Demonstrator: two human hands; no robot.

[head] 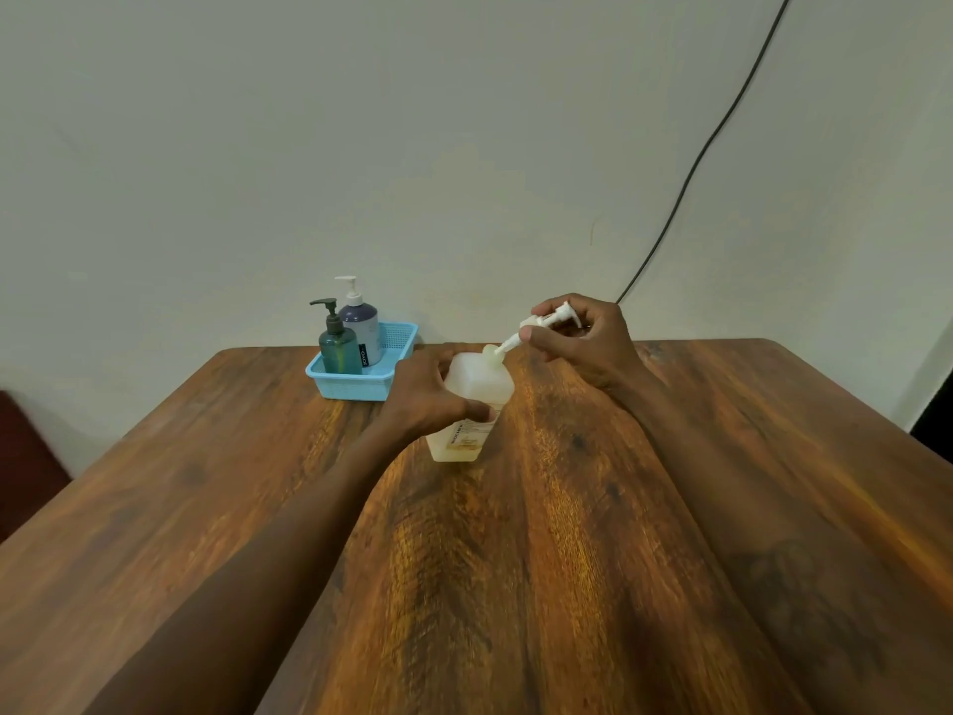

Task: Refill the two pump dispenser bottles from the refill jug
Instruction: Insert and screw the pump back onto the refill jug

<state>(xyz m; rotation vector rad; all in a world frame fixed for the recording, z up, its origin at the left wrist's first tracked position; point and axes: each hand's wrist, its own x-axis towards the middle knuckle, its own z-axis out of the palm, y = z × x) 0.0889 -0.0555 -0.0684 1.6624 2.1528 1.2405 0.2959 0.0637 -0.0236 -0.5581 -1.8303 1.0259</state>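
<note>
A translucent white refill jug [477,384] stands on the wooden table [567,534], with pale yellow liquid low inside. My left hand [430,392] grips the jug's body from the left. My right hand [582,338] holds a white pump head [546,322], tilted, its stem reaching down to the jug's open neck [490,350]. Two pump dispenser bottles stand in a light blue basket [361,376] at the table's far edge: a teal one with a dark pump [338,348] in front and a purple-grey one with a white pump [361,322] behind it.
A pale wall rises right behind the table. A black cable [696,162] runs diagonally down the wall to the table's far edge behind my right hand. A dark red seat [26,456] shows at the left.
</note>
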